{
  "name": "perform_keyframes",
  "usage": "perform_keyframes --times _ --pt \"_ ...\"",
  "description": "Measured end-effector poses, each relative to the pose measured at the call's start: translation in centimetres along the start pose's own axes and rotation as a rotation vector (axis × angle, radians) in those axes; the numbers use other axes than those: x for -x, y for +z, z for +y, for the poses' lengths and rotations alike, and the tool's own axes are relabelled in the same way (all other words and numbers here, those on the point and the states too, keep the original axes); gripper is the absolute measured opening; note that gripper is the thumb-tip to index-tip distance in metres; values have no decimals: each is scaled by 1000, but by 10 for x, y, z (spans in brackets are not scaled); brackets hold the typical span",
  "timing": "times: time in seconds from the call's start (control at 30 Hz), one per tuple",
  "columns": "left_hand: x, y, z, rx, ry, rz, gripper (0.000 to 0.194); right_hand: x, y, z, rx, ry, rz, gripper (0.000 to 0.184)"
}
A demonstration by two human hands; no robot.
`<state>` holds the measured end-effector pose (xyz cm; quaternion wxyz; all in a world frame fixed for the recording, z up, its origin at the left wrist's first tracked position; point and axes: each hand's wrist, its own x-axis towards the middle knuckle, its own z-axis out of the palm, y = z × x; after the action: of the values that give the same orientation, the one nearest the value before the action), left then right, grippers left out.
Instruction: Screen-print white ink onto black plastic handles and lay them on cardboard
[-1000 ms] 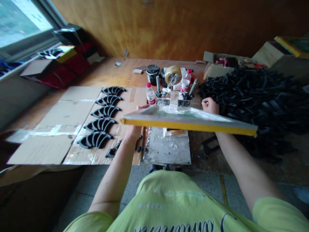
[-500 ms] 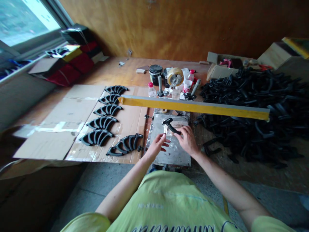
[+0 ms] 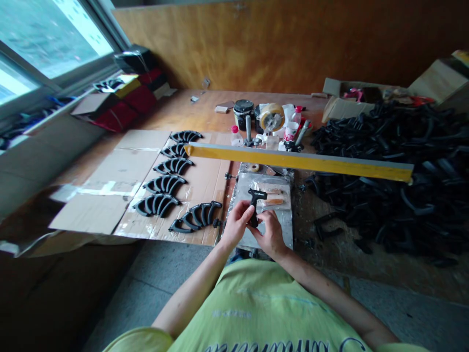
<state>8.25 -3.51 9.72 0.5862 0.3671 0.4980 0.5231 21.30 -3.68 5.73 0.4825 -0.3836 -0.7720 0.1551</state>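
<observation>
At the far left of the workstation, a window (image 3: 73, 36) stands above a ledge, and a dark red box (image 3: 115, 116) sits on the wooden table (image 3: 198, 117). To the right of the box and nearer the person, a cardboard sheet (image 3: 106, 168) lies flat, its panels joined with clear tape. Five fan-shaped sets of curved black parts (image 3: 157, 205) form a column along its right portion; the left end of a yellow-edged frame overlaps the second-farthest set in this view. A further set of black parts (image 3: 198, 217) lies near the front right corner of the sheet.

The left hand (image 3: 238, 222) grips the stem of a black T-shaped part (image 3: 255, 199) between thumb and fingers. The part is held above a metal plate (image 3: 244, 183), crossbar directed away from the person, pale marking on the crossbar. The right hand (image 3: 271, 234) pinches the lower end of the same stem with thumb and bent fingers.

Behind the plate stand a black tub (image 3: 244, 115) and, to its right, a roll of tape (image 3: 271, 118). The yellow-edged frame (image 3: 300, 160) extends across, beyond both hands, to the right. At far right, a loose heap of black parts (image 3: 403, 200) covers the table, with an open carton (image 3: 331, 111) behind it.
</observation>
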Motion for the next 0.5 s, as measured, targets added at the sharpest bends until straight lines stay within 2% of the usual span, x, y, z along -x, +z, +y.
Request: perform_keyframes --times 0.5 --pt "5 1 3 -19 13 8 34 2 2 -2 -60 1 9 26"
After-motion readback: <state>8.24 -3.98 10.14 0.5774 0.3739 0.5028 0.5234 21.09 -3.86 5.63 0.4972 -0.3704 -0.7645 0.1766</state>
